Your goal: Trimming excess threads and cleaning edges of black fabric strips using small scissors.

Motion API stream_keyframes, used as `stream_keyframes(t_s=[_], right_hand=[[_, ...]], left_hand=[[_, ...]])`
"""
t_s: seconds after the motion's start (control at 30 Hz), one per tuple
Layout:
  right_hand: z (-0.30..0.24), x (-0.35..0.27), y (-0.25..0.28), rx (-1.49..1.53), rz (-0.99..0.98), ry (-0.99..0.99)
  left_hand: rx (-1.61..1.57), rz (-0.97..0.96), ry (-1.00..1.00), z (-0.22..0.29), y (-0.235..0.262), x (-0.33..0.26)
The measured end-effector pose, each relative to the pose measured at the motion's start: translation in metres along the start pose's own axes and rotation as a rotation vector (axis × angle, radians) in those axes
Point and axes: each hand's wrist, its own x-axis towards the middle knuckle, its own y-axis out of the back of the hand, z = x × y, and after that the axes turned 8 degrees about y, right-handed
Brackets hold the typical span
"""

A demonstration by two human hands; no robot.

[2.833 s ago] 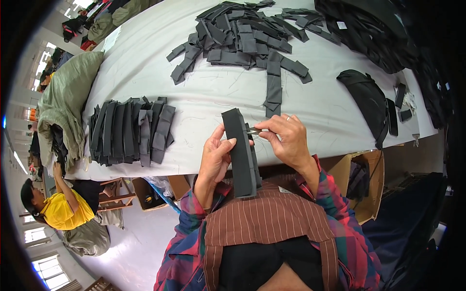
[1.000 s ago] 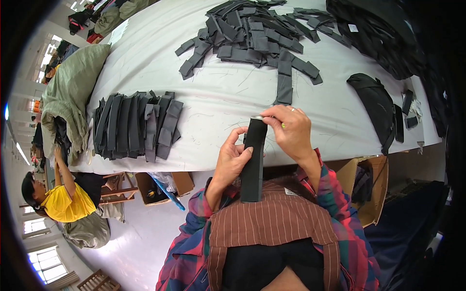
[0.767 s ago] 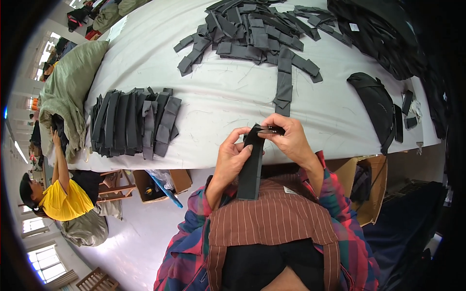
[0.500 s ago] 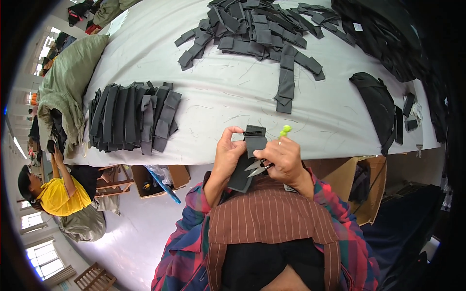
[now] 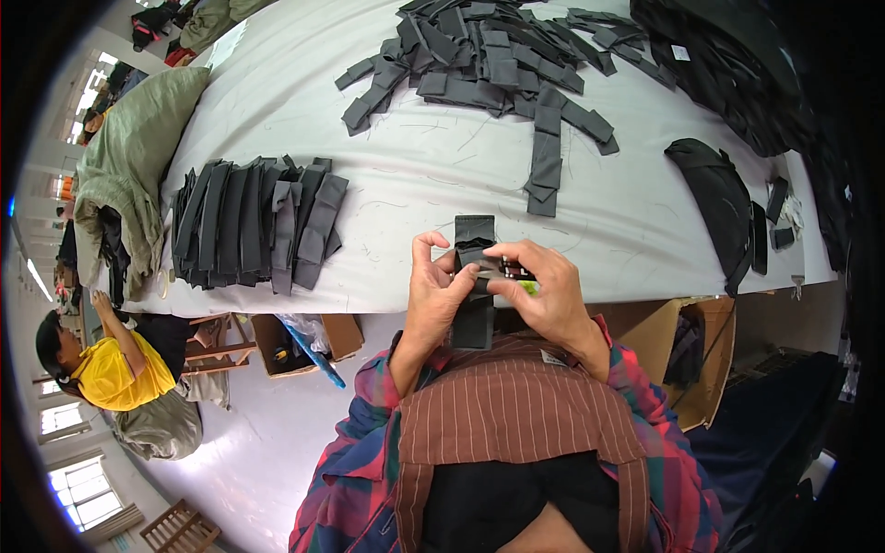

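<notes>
In front of me, at the table's near edge, a dark grey fabric strip [image 5: 474,323] hangs upright with its upper end over the white cloth. My left hand [image 5: 435,290] pinches it near the middle, thumb on the front. My right hand [image 5: 546,286] is closed round small thread snips [image 5: 514,273] with a bright green piece at the handle. Their blurred blades lie across the strip beside my left fingertips, and my right fingers also touch the fabric. Whether the blades are cutting cannot be made out.
A tidy row of dark strips [image 5: 249,221] lies left on the white-covered table [image 5: 396,184]. Farther off is a loose heap of strips [image 5: 498,64]. Black fabric pieces [image 5: 710,203] lie right. Cardboard boxes [image 5: 341,336] stand below the edge; a person in yellow [image 5: 124,369] works at left.
The strip has straightened, and its upper end sits farther from me. My right hand has turned, bringing the snips from below up against the strip. The person in yellow has shifted slightly.
</notes>
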Motion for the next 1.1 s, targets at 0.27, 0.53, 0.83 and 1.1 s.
stream_keyframes(t_s=[0.27,0.53,0.83,1.1], right_hand=[[0.006,0.005,-0.003,-0.152,0.045,-0.024],[0.005,0.006,-0.002,-0.210,0.034,-0.032],[0.008,0.005,0.003,-0.110,0.040,-0.061],[0.005,0.006,0.006,0.211,0.099,-0.202]], left_hand=[[0.136,-0.019,-0.039,-0.006,0.000,0.001],[0.264,-0.004,-0.022,-0.006,0.002,0.001],[0.213,-0.047,0.024,0.005,-0.002,-0.002],[0.081,-0.069,0.039,-0.001,0.008,-0.002]])
